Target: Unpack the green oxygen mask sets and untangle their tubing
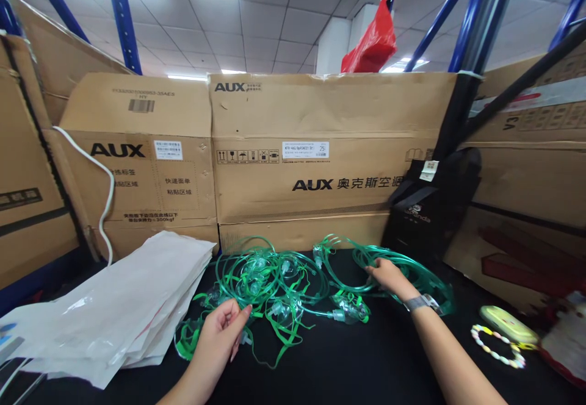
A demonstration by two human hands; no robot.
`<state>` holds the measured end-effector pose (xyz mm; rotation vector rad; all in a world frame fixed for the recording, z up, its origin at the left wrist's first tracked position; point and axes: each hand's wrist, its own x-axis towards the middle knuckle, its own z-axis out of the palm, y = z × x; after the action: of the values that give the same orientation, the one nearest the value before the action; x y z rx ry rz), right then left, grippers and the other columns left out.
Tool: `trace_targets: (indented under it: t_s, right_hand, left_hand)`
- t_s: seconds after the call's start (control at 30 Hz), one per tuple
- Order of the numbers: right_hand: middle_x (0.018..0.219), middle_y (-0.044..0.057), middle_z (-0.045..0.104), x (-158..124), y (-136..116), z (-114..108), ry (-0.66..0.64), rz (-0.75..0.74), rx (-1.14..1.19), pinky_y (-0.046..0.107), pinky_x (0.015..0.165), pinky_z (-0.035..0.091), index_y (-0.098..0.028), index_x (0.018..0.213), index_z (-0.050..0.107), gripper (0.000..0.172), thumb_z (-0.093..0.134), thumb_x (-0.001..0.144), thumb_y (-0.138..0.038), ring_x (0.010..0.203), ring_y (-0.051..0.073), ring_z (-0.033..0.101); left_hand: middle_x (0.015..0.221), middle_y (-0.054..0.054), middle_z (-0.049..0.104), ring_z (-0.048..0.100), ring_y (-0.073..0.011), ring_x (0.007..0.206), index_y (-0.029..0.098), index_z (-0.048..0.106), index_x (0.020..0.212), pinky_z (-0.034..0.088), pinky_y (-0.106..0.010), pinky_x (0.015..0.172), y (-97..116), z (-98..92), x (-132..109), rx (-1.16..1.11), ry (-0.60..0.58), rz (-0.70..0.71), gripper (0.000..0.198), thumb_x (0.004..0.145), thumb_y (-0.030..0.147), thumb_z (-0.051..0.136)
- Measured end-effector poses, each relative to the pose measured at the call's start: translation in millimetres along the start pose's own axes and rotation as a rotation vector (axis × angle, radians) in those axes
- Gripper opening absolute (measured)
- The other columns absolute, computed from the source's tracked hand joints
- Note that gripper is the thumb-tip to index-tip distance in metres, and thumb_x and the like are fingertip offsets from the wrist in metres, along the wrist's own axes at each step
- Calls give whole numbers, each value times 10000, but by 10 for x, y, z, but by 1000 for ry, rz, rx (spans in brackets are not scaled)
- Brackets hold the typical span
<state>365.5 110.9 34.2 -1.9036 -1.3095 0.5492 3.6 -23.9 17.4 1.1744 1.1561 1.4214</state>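
Note:
A tangle of clear green oxygen masks (286, 308) with green straps and coiled tubing lies on the black tabletop. At its near left edge my left hand (220, 330) is closed, thumb against curled fingers; what it grips, if anything, is hidden. My right hand (389, 278), with a watch on the wrist, reaches to the right side. Its fingers are closed on the green tubing (407, 261), which loops behind and beyond the hand. Between the hands, a single oxygen mask (350, 307) lies on its side, joined to a tube. More masks sit within the coils, partly overlapped.
White plastic bags (114, 301) are stacked at the left. Large cardboard boxes (293, 210) wall off the back. A black bag (419, 216) stands at the back right. A bead bracelet (492, 350) and a yellow case (508, 326) lie at the right.

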Motion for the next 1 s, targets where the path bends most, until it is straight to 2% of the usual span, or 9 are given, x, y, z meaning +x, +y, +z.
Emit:
trace_targets:
  t_s: [0.2,0.37,0.6,0.73,0.87,1.0]
  right_hand:
    - [398,-26,497,-166,-69,45,-166,58,-61,271,391,389,-175,735,503,51,549,724,-193,357,191,537]
    - [421,-10,519,-255,-157,52,-299,111,-73,272,379,404,-124,939,467,152,418,836,-226,395,222,583]
    - [427,-15,537,-350,-231,104,-442,105,-54,199,362,357,-113,954,458,139,416,863,-209,368,148,535]
    - [399,-50,485,-328,-239,111,-363,75,-9,200,347,337,-118,970,442,140,396,873,-208,315,128,470]
    - [483,-40,523,-237,-254,82,-180,8,91,193,331,297,-137,964,436,131,374,875,-211,309,106,447]
    - [524,-35,517,-166,-250,-17,39,-61,210,211,361,348,-155,860,480,75,440,818,-202,361,107,448]
  left_hand:
    - [303,113,326,233,-35,253,222,291,516,140,-169,316,-12,-36,23,28,-50,-17,500,646,584,611]
    - [302,114,334,242,-31,250,218,291,522,133,-164,319,-55,-46,34,23,-42,-10,496,658,580,603]
    - [296,112,338,239,-27,244,213,293,517,118,-160,316,-98,-51,42,16,-38,-4,501,652,578,608]
    - [307,117,333,236,-26,253,213,296,522,124,-157,318,-68,-45,34,7,-38,-6,491,664,567,605]
    - [302,121,325,228,-24,249,215,292,522,117,-156,316,-42,-29,20,3,-41,-13,502,647,584,609]
    - [304,123,326,224,-23,249,215,293,526,112,-154,320,-39,-13,8,0,-33,-13,500,646,583,610]
